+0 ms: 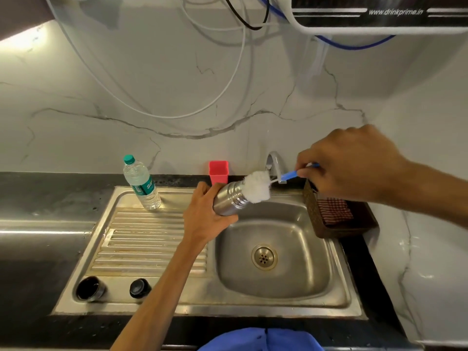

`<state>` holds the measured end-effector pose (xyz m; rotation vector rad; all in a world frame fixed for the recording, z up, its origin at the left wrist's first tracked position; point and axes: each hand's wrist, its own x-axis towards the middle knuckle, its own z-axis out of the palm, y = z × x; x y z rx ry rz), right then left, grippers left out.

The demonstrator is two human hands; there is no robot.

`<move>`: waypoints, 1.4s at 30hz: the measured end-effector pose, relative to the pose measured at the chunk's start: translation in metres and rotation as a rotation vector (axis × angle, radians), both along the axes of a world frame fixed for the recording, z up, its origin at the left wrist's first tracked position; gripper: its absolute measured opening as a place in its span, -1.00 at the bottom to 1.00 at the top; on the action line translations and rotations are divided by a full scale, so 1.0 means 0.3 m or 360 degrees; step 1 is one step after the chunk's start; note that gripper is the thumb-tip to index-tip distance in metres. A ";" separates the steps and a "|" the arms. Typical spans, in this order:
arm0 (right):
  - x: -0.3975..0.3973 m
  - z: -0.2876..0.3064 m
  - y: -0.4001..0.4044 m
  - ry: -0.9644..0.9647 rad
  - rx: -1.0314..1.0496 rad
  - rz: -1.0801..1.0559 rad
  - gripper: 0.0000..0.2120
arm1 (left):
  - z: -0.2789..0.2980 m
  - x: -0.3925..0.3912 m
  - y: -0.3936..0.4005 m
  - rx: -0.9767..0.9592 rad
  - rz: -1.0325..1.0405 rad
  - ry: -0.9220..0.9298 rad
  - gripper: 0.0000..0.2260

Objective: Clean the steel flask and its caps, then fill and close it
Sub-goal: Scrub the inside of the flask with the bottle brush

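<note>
Left hand [205, 214] wraps the steel flask [229, 200], tilted over the sink [336, 295]. Right hand [354, 165] pinches the bottle brush [258, 186] handle. Flask likely rigid, slippery wet; mid-body hold advised.

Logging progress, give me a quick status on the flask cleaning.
Left hand grips steel flask over sink. Right hand holds bottle brush at flask mouth. Two caps off. Nothing blocking.

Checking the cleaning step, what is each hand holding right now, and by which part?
Left hand grips the steel flask around its lower body. Right hand pinches the bottle brush by its blue handle end.
</note>
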<state>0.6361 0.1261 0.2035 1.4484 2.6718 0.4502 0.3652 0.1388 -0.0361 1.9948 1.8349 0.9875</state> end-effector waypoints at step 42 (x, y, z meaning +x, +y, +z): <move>-0.143 -0.222 0.019 0.0099 0.0212 0.0334 -0.84 | 0.058 -0.093 -0.087 0.0189 0.0087 -0.0002 -0.33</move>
